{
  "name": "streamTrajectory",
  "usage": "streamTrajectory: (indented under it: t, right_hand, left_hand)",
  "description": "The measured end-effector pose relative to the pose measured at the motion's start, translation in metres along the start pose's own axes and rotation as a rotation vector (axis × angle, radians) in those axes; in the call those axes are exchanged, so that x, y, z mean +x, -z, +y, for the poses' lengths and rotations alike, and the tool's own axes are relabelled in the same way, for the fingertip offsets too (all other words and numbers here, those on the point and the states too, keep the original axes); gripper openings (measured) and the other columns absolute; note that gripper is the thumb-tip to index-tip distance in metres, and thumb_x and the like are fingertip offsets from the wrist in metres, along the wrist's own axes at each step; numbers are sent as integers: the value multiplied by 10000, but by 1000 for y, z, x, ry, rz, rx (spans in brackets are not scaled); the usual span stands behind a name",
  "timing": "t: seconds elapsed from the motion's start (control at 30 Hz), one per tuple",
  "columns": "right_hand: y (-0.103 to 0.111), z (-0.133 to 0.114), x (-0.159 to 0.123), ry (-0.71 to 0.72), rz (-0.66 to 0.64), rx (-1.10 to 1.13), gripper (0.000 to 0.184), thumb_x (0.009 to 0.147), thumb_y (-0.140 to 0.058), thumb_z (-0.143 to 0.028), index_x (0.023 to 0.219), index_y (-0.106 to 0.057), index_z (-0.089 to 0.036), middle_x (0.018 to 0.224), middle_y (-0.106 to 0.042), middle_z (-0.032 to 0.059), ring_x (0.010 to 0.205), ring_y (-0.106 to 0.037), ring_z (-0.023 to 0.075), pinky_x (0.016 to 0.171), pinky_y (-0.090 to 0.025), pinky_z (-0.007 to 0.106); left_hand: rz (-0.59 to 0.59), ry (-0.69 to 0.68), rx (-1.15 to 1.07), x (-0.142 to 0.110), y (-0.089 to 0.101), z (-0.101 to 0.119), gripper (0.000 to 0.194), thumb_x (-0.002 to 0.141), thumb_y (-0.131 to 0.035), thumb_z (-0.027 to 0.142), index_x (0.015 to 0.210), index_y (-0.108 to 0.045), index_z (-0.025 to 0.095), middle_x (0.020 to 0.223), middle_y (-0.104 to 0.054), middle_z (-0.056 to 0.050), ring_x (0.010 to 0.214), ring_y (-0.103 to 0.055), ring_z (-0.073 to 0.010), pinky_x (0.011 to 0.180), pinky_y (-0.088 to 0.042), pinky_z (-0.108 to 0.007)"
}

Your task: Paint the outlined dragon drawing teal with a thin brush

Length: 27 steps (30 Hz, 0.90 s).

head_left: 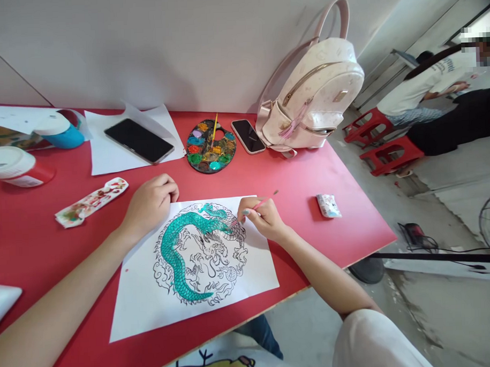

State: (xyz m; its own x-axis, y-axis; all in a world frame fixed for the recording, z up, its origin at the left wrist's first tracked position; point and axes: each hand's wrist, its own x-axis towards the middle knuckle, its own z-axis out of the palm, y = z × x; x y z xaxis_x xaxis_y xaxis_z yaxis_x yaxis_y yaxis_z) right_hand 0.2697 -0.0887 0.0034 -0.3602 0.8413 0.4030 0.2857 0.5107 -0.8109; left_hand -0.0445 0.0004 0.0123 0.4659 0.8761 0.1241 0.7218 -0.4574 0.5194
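Note:
A white sheet [148,299] with a dragon line drawing [201,252], partly painted teal, lies on the red table [317,181]. My right hand [264,217] pinches a thin pink paintbrush [262,203], its tip on the dragon's upper body. My left hand [151,203] rests curled as a loose fist on the sheet's top left corner, pressing it down. Nothing shows inside that fist.
A round paint palette [210,147] with a yellow brush sits behind the sheet. Two phones [139,140] [248,136], a pink backpack [314,95], a small packet [328,206], a paint-stained strip [92,201] and jars [17,167] are around. People sit by red stools [388,154] at right.

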Motion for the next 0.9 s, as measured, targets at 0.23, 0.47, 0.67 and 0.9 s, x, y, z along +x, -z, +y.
streamTrajectory:
  t: [0.23,0.47,0.67,0.9]
  right_hand:
    - [1,0,-1,22,-37,-5,766,1237,-365,-721,826,-764,-212,765,-743,61,641,-670,173,668,-541,307]
    - [0,2,-2,50,-58,15,722,1264,-379,-639,850,-777,-202,732,-715,33,604,-653,150,645,-539,294]
    - [0,0,-1,66,-138,-41,718,1258,-353,-674,982,-819,-202,842,-796,71,708,-737,172,712,-597,312]
    - [-1,-2,-1,59,-164,-26,754,1263,-288,-675,977,-798,-199,812,-748,59,689,-707,168,696,-583,303]
  left_hand:
    - [17,-12,-6,0,-2,-2,246,914,-432,116,719,-500,249,937,-657,-80,870,-620,-256,777,-410,-417]
    - [9,-12,0,1,-1,-2,244,900,-440,91,722,-502,246,940,-669,-71,872,-617,-245,780,-406,-411]
    - [4,3,-13,0,-1,-1,227,886,-452,109,717,-510,249,931,-665,-70,879,-627,-256,785,-413,-415]
    - [0,14,-11,1,1,2,249,891,-443,87,710,-503,247,935,-662,-71,874,-613,-251,790,-413,-419]
